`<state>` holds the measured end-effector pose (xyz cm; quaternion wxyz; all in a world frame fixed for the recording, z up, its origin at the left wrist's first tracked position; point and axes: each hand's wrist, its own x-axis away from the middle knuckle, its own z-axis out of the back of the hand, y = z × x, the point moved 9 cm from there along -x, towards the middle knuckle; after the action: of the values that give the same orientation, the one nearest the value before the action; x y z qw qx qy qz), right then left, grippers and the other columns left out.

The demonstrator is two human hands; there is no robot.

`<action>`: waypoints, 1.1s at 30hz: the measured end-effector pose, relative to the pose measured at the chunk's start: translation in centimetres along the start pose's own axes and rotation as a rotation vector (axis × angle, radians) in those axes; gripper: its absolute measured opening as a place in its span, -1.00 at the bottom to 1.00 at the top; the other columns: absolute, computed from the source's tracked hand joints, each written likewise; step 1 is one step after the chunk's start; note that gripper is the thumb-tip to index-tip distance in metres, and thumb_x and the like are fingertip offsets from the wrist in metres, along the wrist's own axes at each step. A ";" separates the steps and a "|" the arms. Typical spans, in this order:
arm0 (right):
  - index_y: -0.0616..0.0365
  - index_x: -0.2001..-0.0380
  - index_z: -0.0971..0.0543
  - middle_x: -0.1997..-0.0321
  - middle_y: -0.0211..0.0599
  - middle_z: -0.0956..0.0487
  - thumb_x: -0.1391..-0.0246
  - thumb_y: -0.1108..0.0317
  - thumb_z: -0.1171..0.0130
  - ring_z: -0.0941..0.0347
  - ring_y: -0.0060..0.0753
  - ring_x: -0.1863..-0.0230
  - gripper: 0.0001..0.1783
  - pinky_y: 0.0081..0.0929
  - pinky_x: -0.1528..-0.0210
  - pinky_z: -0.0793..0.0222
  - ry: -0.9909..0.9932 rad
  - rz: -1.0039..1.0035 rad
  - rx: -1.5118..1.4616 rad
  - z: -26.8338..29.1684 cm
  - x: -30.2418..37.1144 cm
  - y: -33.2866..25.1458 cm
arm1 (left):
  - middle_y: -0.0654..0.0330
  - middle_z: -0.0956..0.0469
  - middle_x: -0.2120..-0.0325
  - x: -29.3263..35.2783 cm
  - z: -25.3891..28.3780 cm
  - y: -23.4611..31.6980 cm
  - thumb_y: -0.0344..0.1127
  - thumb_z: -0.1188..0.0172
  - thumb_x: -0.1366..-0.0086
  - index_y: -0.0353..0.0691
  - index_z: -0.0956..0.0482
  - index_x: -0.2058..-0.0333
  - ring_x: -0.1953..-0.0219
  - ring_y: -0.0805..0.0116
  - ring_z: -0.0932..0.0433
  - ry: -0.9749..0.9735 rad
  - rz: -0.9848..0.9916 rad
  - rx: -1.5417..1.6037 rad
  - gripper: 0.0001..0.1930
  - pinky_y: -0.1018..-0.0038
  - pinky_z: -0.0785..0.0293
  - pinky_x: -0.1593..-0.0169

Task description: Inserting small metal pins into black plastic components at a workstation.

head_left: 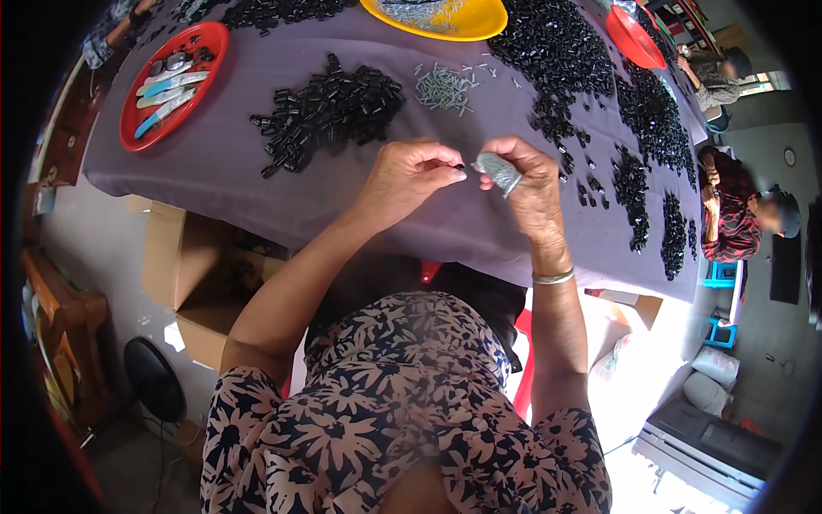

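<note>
My left hand (409,182) is closed in a pinch on a small black plastic piece (460,167), held above the near side of the cloth-covered table. Just to its right is my right hand (533,184), fingers curled together, a grey fabric-like wrap (497,171) covering one digit. What its fingertips grip is too small to make out. The fingertips of the two hands almost meet. Beyond them lie a heap of black plastic pieces (330,110) and a smaller pile of silver screws (445,89).
A red tray (222,53) with knives stands at the left, a yellow tray (491,27) of screws at the far middle. More black pieces (556,60) spread along the right, near another red tray (634,53). A cardboard box (167,257) is below the table. Other people sit around it.
</note>
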<state>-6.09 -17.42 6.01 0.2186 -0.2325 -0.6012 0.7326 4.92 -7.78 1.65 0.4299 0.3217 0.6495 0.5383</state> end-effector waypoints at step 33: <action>0.23 0.38 -0.59 0.44 -0.26 -0.55 0.04 0.65 -0.20 -0.53 -0.36 0.47 -0.86 -0.42 0.42 -0.42 -0.067 0.261 0.536 -2.9 -0.1 -3.2 | 0.35 -0.45 0.49 0.2 -0.1 0.6 -0.56 -0.26 -0.19 -0.38 -0.62 0.31 0.44 0.63 -0.38 -0.017 0.009 -0.170 -0.92 0.62 -0.34 0.34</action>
<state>-4.10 -14.69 8.66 0.1563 -0.2176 -0.3584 0.8943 4.68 -7.51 2.18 0.4587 0.2916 0.5963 0.5908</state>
